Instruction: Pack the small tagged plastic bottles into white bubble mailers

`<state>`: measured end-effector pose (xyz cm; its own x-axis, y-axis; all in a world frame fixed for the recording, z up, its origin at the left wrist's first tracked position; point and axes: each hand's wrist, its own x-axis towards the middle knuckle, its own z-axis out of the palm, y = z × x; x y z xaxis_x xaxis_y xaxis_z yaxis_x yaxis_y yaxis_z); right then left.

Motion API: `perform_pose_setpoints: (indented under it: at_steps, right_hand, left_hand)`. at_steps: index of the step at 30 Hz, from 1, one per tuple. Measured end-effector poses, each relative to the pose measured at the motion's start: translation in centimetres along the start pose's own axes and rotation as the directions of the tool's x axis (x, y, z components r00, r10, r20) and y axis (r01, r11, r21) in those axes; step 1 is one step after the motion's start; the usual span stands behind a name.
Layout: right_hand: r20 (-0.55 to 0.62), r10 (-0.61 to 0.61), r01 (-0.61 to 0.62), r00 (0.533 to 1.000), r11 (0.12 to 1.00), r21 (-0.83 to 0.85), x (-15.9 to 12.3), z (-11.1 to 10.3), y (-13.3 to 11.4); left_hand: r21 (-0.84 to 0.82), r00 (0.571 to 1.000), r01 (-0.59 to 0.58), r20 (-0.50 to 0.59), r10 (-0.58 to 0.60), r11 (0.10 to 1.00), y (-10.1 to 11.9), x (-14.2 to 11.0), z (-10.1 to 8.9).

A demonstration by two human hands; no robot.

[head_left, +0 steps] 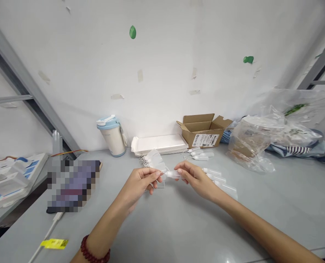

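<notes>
My left hand is closed in a pinch on a small clear plastic piece at the middle of the grey table. My right hand pinches a small white squeeze bottle by its body, its tip pointing toward the left hand. The two hands meet just above the table. Behind them lies a fan of clear plastic pouches. Several more small white bottles lie on the table under and beyond my right wrist, and others lie near the box.
A blue-lidded cup stands at the back by the wall, beside a stack of white trays and an open cardboard box. Crumpled clear plastic bags fill the right. A blurred dark object and white cable lie left.
</notes>
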<state>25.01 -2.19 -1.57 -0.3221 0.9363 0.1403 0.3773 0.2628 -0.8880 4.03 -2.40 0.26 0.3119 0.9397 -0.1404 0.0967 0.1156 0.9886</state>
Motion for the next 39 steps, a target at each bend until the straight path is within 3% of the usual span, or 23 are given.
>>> perform_pose_setpoints:
  at_steps: [8, 15, 21, 27, 39]
  right_hand:
    - [-0.028, -0.013, 0.013, 1.0, 1.0, -0.006, 0.1, 0.3, 0.3]
    - [-0.058, 0.041, -0.039, 0.997, 0.998, 0.044, 0.0, 1.0, 0.3]
    - [0.026, 0.074, -0.077, 0.997, 0.986, 0.149, -0.4, 1.5, -0.7]
    - [0.127, 0.019, -0.032, 0.992, 0.994, 0.101, -0.8, 1.6, -0.8]
    - [0.055, -0.016, 0.018, 0.998, 0.999, -0.036, -1.0, 1.1, -1.1]
  left_hand:
    - [-0.004, 1.0, -0.007, -0.002, 0.007, 1.0, 0.2, 0.0, 0.1]
    - [0.108, 0.992, -0.065, -0.097, 0.075, 0.992, 0.3, 0.1, 0.6]
    - [0.155, 0.985, -0.076, -0.142, 0.098, 0.985, 0.5, 0.0, 0.7]
    - [0.162, 0.989, -0.082, -0.105, 0.1, 0.983, 0.3, 0.0, 0.5]
    - [0.22, 0.998, -0.067, 0.012, 0.066, 0.973, 0.7, -0.4, 0.4]
